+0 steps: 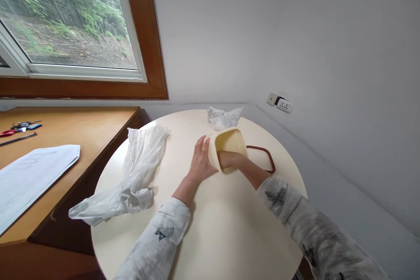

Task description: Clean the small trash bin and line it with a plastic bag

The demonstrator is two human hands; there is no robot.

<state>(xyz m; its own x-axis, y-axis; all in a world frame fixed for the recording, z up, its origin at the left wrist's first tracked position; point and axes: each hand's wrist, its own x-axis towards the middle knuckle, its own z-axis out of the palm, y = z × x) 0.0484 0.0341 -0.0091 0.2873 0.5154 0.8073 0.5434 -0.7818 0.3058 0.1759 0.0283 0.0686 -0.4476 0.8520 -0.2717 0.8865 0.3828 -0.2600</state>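
A cream plastic bin (233, 141) with rounded corners lies tilted on the table, its opening turned towards me. My left hand (201, 162) grips the bin's left side, with the thumb near the lower rim and the fingers round the outer wall. Inside the opening is my right hand (229, 159), reached in past the rim; its fingers are hidden there, so whether they hold anything is not visible. Just right of the bin, a brown ring (269, 157) shaped like a rounded rectangle rests flat, partly hidden by the bin and my right forearm.
The round white table (226, 227) carries a crumpled translucent plastic bag (141, 170) at left and a smaller crumpled white bag (225, 118) behind the bin. On the wooden desk (98, 127) lie papers (33, 175), a pen (18, 139) and keys (22, 126). Walls stand close behind and right.
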